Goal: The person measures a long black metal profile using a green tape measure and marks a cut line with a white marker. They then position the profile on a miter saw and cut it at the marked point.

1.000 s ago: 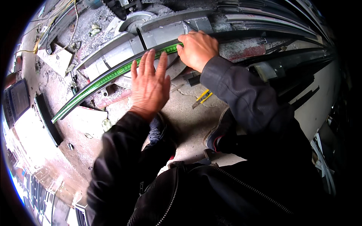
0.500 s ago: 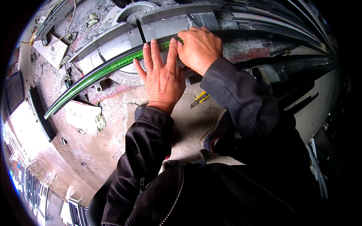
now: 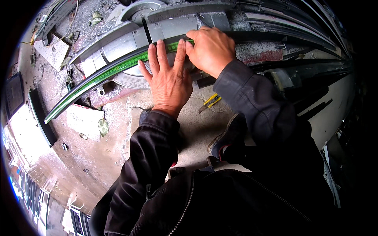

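A long dark metal profile (image 3: 118,59) with a green film (image 3: 114,70) on its near face lies across the grey base of a saw (image 3: 126,46). My left hand (image 3: 170,84) rests flat on the profile, fingers spread, the fingertips over the green film. Just right of it, my right hand (image 3: 212,51) is closed round the profile, thumb on the near side and curled fingers over the far edge. The green film shows up to that thumb; the stretch right of the hand looks plain dark. Whether the right fingers also pinch the film's end is hidden.
A round scale plate (image 3: 136,81) shows below the profile. A yellow utility knife (image 3: 210,103) lies on the floor near my shoes (image 3: 228,137). Several long profiles (image 3: 291,21) are stacked at the far right. Metal shavings, leaves and a white board (image 3: 84,122) lie around.
My right hand has shifted slightly to the right, a little farther from the left fingertips. The left hand stays pressed on the profile. The rest looks nearly the same.
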`<state>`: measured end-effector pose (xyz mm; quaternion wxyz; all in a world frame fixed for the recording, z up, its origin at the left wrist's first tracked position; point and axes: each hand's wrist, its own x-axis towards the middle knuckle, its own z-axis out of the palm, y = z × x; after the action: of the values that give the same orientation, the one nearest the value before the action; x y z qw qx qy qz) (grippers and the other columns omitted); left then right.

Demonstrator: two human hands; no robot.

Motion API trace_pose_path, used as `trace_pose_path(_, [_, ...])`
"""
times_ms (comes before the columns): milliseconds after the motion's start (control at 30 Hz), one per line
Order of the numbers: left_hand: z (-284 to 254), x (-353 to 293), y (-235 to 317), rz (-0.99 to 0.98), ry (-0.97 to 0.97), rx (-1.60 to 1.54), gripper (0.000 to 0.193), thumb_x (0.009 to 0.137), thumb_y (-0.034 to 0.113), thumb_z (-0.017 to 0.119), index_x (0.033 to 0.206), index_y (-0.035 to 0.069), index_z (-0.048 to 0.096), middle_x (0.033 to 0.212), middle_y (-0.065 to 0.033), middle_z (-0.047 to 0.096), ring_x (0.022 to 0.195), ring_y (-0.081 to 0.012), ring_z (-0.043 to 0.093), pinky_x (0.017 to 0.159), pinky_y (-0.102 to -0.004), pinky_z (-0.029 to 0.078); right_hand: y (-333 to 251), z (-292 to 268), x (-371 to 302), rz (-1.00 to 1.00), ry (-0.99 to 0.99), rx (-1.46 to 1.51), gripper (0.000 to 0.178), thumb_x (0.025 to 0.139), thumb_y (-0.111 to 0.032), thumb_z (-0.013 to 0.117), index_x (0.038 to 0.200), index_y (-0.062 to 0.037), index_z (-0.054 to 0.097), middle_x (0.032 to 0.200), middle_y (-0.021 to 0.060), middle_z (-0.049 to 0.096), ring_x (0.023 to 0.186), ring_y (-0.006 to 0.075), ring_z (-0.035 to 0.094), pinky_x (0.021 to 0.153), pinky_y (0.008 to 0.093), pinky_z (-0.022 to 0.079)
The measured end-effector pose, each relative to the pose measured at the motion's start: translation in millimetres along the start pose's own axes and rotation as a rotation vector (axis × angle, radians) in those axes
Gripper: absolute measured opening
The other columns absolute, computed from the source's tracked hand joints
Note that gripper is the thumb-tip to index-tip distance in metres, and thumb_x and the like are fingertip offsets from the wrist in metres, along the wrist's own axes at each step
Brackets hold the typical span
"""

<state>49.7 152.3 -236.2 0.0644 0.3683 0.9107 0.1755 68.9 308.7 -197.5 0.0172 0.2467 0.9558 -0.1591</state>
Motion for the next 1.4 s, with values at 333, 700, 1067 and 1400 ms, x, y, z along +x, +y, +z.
trace_pose_path(333, [0,3,5,-0.005,-0.005,0.013,0.084,0.085,0.023,0.067,0.162,0.034,0.037,0.165,-0.025,0.027,0.156,-0.0473,0.02,0.119,-0.076,0.01,3,-4,1,-0.005,-0.046,-0.004,0.031,0.092,-0.03,0.069,0.115,-0.0116,0.078,0.108,0.0127,0.075,0.105,0.0357,0.07,0.089,0.0497,0.057])
trace_pose_path(700, [0,3,5,-0.012,0.008,0.024,0.083,0.084,0.024,0.066,0.161,0.038,0.037,0.163,-0.0274,0.027,0.154,-0.0498,0.021,0.117,-0.0781,0.013,12,-13,6,-0.074,-0.111,0.068,0.031,0.092,-0.029,0.068,0.117,-0.013,0.077,0.111,0.0148,0.074,0.103,0.0398,0.07,0.089,0.0515,0.057])
trace_pose_path(1067, [4,6,7,-0.02,-0.016,0.065,0.083,0.084,0.032,0.07,0.161,0.039,0.038,0.163,-0.0274,0.027,0.153,-0.052,0.02,0.119,-0.0766,0.011,19,-22,13,-0.076,-0.211,0.066,0.039,0.091,-0.034,0.067,0.122,-0.0128,0.076,0.115,0.0163,0.075,0.108,0.0398,0.07,0.092,0.0496,0.056])
trace_pose_path(1400, [5,4,10,-0.017,0.009,0.045,0.079,0.087,0.027,0.064,0.161,0.038,0.038,0.163,-0.0277,0.027,0.153,-0.0507,0.02,0.117,-0.0782,0.013,24,-23,6,-0.083,-0.173,0.027,0.045,0.089,-0.042,0.07,0.122,-0.0121,0.076,0.115,0.0174,0.07,0.108,0.0381,0.069,0.092,0.0475,0.055])
